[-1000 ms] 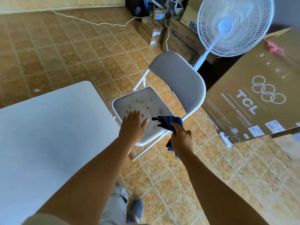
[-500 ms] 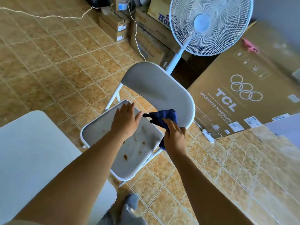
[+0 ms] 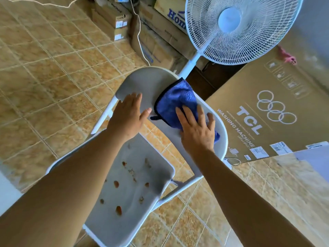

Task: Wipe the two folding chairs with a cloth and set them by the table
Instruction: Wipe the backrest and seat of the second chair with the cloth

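The blue cloth (image 3: 175, 101) is pressed against the backrest (image 3: 142, 81) of the folding chair (image 3: 105, 114) by the right hand (image 3: 197, 134), fingers straight and spread, while the left hand (image 3: 127, 118) is laid open on the backrest beside it. As nothing is gripped, the chair may be tipped back by heavy wiping pressure toward the standing fan (image 3: 236, 27) and the washing machine carton (image 3: 267, 118) just behind it. Brown spots (image 3: 116, 184) on the seat (image 3: 131, 198) are not yet wiped and may be scattered onto the tiled floor (image 3: 44, 68); only a white table corner (image 3: 6, 193) is seen at the left edge, and no second chair is in view.
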The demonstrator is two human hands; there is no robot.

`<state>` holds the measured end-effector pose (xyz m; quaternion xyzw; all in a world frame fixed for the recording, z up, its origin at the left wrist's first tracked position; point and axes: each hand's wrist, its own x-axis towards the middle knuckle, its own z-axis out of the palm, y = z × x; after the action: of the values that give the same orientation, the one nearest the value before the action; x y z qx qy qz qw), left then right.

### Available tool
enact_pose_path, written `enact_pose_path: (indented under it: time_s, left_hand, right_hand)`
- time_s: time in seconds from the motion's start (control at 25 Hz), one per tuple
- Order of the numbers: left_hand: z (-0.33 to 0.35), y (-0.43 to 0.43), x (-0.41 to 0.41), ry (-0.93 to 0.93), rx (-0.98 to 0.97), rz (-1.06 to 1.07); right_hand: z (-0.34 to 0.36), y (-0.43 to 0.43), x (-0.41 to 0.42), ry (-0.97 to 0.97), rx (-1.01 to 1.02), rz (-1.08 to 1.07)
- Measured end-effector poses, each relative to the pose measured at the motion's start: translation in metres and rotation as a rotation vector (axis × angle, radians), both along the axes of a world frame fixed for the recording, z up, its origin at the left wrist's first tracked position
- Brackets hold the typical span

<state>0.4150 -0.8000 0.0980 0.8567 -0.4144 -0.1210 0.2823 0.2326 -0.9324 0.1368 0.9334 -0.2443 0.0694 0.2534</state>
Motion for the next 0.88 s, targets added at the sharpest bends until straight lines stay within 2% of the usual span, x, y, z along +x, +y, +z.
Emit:
enact_pose_path:
  time_s: [0.16,0.36,0.52,0.64,0.76,0.88]
  left_hand:
    - [-0.007,-0.023,0.016,-0.028,-0.039,0.001]
    - [-0.01,-0.041,0.036,-0.022,0.021,0.005]
    - [-0.012,-0.042,0.042,0.045,0.027,-0.025]
    - [-0.012,-0.041,0.042,0.055,0.0,-0.039]
    - [-0.012,-0.039,0.042,0.059,-0.057,-0.041]
    - [-0.013,-0.037,0.043,0.029,-0.037,-0.05]
  right_hand:
    - [-0.003,-0.015,0.024,0.047,-0.025,0.128]
    - [-0.024,-0.016,0.019,0.059,0.023,0.258]
    - [-0.006,-0.024,-0.003,-0.083,0.076,0.25]
    - [0.002,-0.023,0.031,-0.148,0.093,0.227]
    - [-0.017,-0.016,0.06,-0.028,0.043,0.283]
    - [-0.041,-0.008,0.041,0.172,0.012,0.34]
